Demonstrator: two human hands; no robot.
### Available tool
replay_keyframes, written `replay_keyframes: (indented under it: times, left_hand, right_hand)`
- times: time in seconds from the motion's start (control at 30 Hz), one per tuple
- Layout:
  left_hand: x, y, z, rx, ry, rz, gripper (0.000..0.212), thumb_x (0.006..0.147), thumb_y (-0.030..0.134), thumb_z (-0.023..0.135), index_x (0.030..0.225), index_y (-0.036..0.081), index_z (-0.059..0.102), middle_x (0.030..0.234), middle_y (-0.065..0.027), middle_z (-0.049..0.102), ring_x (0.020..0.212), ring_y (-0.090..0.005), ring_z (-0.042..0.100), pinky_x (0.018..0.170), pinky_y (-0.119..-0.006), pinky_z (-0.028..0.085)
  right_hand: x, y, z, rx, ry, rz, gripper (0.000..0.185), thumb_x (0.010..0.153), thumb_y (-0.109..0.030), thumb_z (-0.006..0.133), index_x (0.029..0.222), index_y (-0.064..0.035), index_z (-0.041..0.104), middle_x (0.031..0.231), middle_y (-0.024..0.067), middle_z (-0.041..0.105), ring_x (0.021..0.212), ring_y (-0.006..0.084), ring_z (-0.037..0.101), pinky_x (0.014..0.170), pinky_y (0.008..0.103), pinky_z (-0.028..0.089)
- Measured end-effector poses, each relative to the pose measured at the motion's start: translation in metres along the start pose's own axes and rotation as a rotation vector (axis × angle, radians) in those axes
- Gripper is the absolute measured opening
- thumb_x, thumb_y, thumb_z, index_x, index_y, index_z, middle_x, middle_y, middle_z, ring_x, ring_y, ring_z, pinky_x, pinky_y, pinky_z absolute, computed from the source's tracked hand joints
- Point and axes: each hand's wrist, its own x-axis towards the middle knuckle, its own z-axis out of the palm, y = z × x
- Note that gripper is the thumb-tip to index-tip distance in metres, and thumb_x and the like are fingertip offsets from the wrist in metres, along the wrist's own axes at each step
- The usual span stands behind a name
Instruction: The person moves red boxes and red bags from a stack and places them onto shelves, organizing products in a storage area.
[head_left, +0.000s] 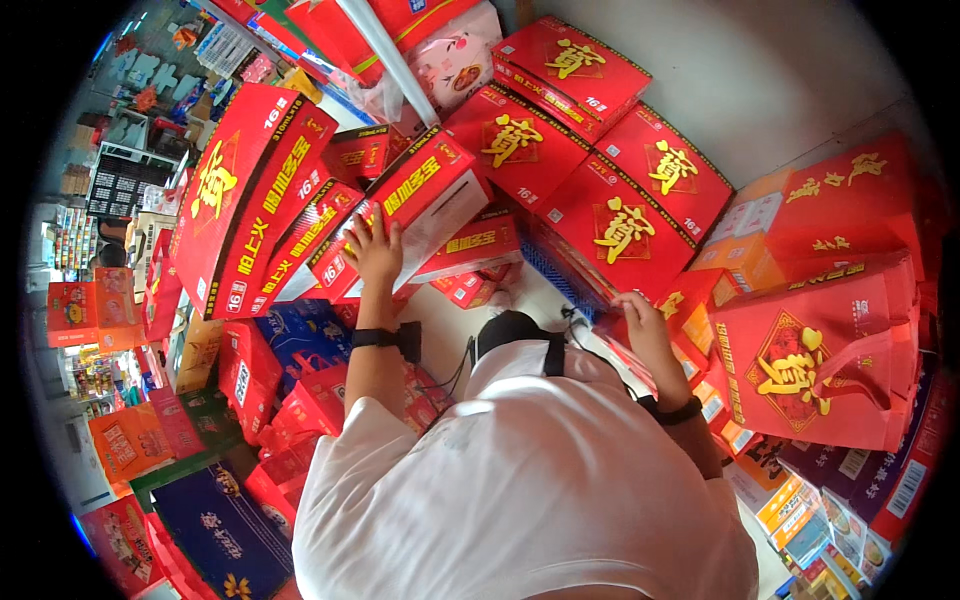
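My left hand (373, 249) lies with spread fingers on the side of a red drink carton (405, 206), which is tilted among others of its kind. A larger red carton (247, 199) leans beside it on the left. On the right, my right hand (639, 315) has bent fingers at the lower edge of a red carton (619, 236) in a stacked group; whether it grips that edge I cannot tell. Below this group a blue surface with a mesh-like texture (551, 274) shows.
Red gift bags (817, 360) stand at the right. Red and dark blue boxes (225, 525) crowd the lower left. A metal pole (386, 60) slants down at the top. Pale floor (450, 337) shows between the cartons. Shop shelves (75, 236) stand farther left.
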Motion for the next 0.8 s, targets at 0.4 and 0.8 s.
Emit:
replay_keyframes:
  times: [0.4, 0.8]
  left_hand:
    - [0.036, 0.066, -0.034, -0.48, -0.007, 0.339, 0.04, 0.087, 0.026, 0.059, 0.124, 0.011, 0.055, 0.121, -0.0188, 0.056, 0.11, -0.0379, 0.055, 0.094, -0.05, 0.043]
    - [0.098, 0.087, -0.001, -0.322, 0.064, 0.532, 0.052, 0.088, 0.034, 0.053, 0.138, 0.02, 0.046, 0.144, -0.0105, 0.039, 0.136, -0.0329, 0.031, 0.111, -0.051, 0.019]
  right_hand:
    - [0.082, -0.011, 0.059, -0.157, -0.285, 0.016, 0.02, 0.092, -0.011, 0.052, 0.108, -0.0021, 0.061, 0.096, 0.016, 0.066, 0.09, 0.0261, 0.064, 0.08, 0.0343, 0.049]
    - [0.24, 0.042, 0.124, -0.348, 0.002, 0.199, 0.037, 0.083, -0.023, 0.068, 0.114, -0.0075, 0.056, 0.105, 0.0143, 0.061, 0.102, 0.0283, 0.057, 0.088, 0.0374, 0.046]
